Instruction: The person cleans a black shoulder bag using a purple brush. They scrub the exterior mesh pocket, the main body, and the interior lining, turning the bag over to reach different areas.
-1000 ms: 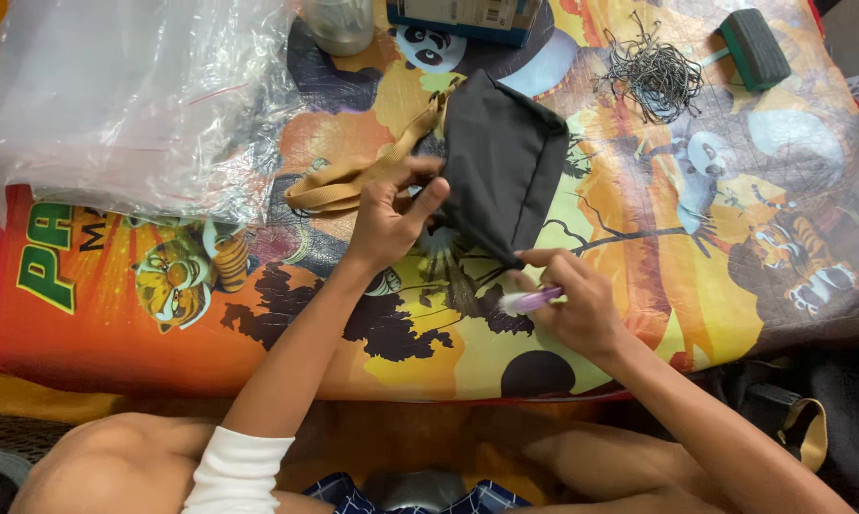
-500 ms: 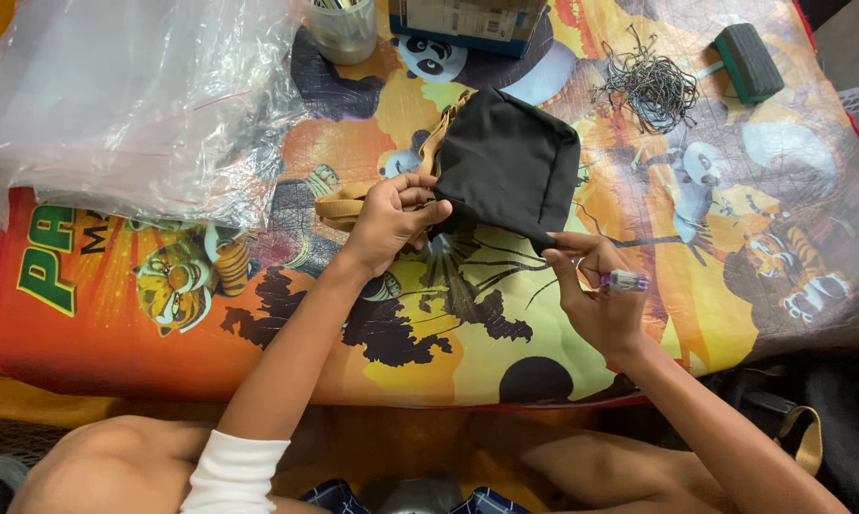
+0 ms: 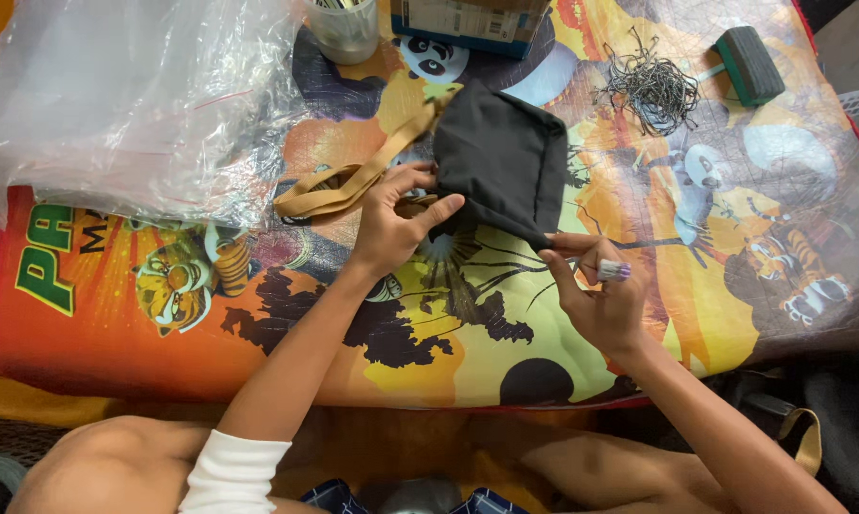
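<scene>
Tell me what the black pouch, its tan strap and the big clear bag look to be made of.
Black pouch: seemingly matte woven fabric, soft, folding under the left hand. Tan strap: apparently flat woven webbing, lying limp in a loop. Clear bag: thin glossy plastic film, crinkled and see-through.

plastic sheeting (image 3: 115,105) is crowding the far left; cup (image 3: 344,29) and box (image 3: 468,21) are blocking the far edge; wire hooks (image 3: 650,90) and green block (image 3: 751,63) are sitting far right; printed mat (image 3: 772,333) is lying open near right and front left.
</scene>
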